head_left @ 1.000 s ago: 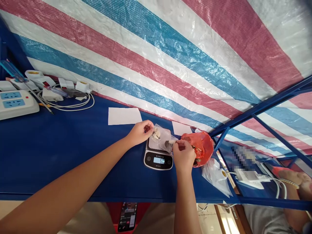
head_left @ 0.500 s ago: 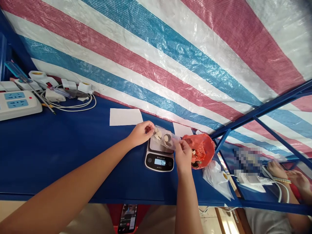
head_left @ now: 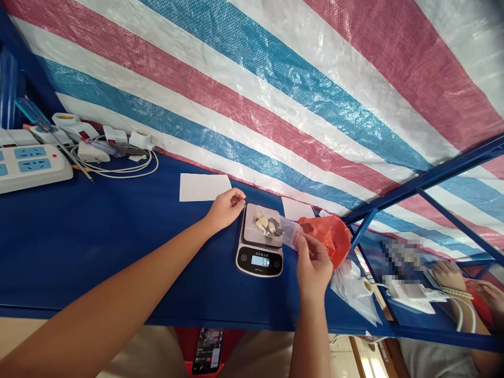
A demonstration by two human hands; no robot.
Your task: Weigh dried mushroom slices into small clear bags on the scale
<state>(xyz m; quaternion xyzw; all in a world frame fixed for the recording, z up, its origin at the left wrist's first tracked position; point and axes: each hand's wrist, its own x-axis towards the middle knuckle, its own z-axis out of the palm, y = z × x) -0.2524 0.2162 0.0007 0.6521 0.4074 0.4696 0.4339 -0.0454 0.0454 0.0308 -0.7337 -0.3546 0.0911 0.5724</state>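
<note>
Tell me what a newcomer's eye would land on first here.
Probably the red, white and blue striped sheet across the top. Next, the lit digital scale on the blue table, a clear bag of pale and dark pieces over its pan, the bag's end in the right hand. Then a bright red bag, right of the scale.

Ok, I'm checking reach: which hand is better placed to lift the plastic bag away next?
Probably the right hand: it grips the plastic bag; the left hand sits off the bag, near the digital scale.
</note>
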